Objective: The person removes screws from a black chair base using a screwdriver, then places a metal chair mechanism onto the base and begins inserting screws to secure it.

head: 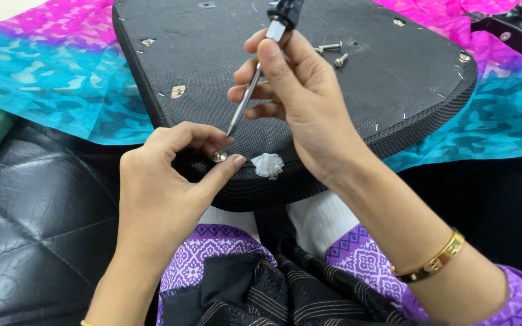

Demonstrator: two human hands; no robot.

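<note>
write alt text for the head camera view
A person's right hand steers a screwdriver onto a screw pinched by the left hand on a black seat base. Two loose screws lie farther back.

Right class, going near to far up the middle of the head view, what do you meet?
Purple patterned fabric → crumpled white plastic scrap → slim metal screwdriver shaft → two loose silver screws → pink and turquoise patterned cloth.

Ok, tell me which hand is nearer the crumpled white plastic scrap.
Right. The right hand hangs just above the crumpled white plastic scrap; the left hand pinches a screw beside it.
</note>
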